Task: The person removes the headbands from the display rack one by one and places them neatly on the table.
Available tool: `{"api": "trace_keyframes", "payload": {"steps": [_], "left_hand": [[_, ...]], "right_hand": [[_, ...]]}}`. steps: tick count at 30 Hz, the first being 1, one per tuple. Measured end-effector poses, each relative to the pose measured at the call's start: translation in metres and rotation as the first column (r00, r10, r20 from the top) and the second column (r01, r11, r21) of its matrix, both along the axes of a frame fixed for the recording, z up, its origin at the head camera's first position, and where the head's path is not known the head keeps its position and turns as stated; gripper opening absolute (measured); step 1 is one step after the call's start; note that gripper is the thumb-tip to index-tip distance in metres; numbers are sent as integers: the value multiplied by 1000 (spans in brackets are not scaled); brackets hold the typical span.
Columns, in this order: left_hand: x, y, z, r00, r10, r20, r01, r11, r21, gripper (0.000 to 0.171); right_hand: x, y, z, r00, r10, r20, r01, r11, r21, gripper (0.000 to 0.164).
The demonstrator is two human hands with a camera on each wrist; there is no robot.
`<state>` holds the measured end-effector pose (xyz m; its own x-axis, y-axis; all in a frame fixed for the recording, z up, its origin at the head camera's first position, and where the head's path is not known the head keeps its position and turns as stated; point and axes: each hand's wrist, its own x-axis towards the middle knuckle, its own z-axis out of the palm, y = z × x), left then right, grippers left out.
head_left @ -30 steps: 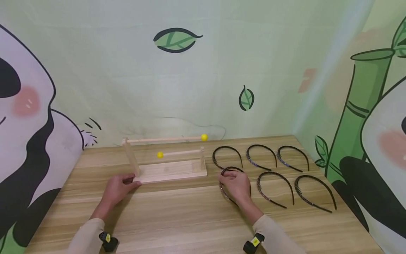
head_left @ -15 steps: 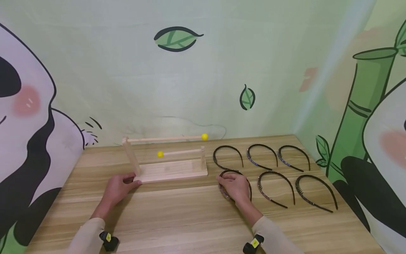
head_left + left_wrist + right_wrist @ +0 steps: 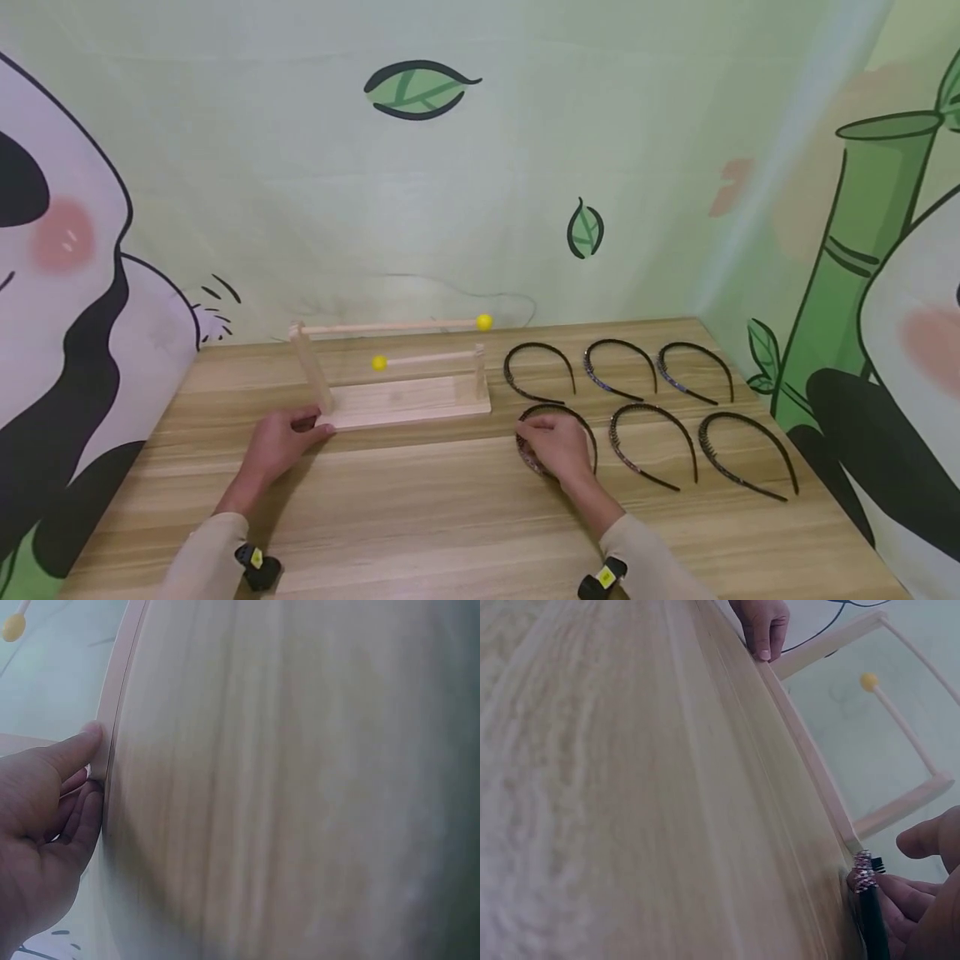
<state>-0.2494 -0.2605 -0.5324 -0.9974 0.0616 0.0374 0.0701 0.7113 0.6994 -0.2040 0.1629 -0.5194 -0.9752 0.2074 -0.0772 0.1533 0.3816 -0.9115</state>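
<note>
My left hand (image 3: 276, 446) pinches the left front corner of a pale wooden stand (image 3: 408, 404); its thumb lies along the base's front edge in the left wrist view. The stand has two uprights, each bearing a horizontal rod tipped with a yellow ball. Right of the stand, my right hand (image 3: 558, 446) is over a dark headband (image 3: 596, 454) with a glittery side, partly hidden by the hand. In the right wrist view the fingers (image 3: 907, 900) touch this headband's glittery part (image 3: 864, 871), while the thumb (image 3: 922, 838) stands apart from it.
Several more dark headbands lie in two rows on the wooden table (image 3: 420, 525), such as a back-row one (image 3: 618, 346) and a front-row one at the right end (image 3: 750, 421). A cloth backdrop (image 3: 487, 167) printed with pandas and leaves stands behind.
The headband at my right hand has come down flatter and slightly toward me, apart from the back-row headband it overlapped. My left hand and the stand have not moved.
</note>
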Motion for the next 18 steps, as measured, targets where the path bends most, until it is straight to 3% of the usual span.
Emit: {"api": "trace_keyframes", "payload": {"steps": [8,13,18], "left_hand": [[-1,-3,-2,999,9,-39,-10,1000,-21,45],[-1,-1,0,999,-9,-32,8,1000,-29,47],[3,-3,5,999,-31,-36,31,999,-18,44]], "right_hand": [[-2,4,3,999,19,32,-19,1000,-21,21],[-3,16,18,998,36,56,-34,999,-35,26],[0,31,38,998,56,15,-56,998,-42,34]]}}
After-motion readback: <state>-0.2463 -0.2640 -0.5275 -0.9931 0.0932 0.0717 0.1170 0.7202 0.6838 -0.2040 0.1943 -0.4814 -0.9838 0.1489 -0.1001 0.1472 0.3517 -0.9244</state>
